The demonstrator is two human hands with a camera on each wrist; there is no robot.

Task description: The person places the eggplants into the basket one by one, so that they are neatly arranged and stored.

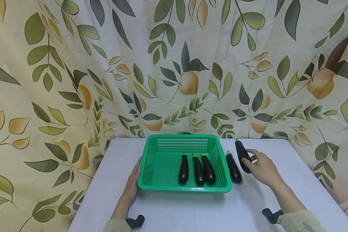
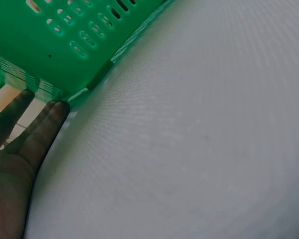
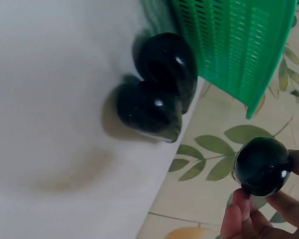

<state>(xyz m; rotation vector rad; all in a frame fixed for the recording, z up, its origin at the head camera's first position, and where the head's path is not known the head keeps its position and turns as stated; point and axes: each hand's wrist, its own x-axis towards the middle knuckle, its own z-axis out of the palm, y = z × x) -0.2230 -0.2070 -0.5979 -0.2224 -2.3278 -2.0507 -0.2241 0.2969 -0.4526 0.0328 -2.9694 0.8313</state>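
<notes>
My right hand (image 1: 263, 168) pinches a dark purple eggplant (image 1: 241, 154) between thumb and fingers, to the right of the green plastic basket (image 1: 185, 189). In the right wrist view, the held eggplant (image 3: 260, 168) shows its rounded end toward the camera. Against the basket's right side lies another eggplant (image 1: 234, 169); the right wrist view has two eggplants (image 3: 148, 108) there, touching. Inside the basket, three eggplants (image 1: 184, 170) rest toward the right, green stem ends facing away. My left hand (image 1: 131, 185) is at the basket's left wall, its fingers (image 2: 45, 132) extended along it.
A white-covered table (image 1: 174, 214) bears the basket and the eggplants. Behind it hangs a curtain (image 1: 191, 106) printed with leaves and fruit, close to the table's far edge. Dark straps (image 1: 135, 221) sit at both wrists.
</notes>
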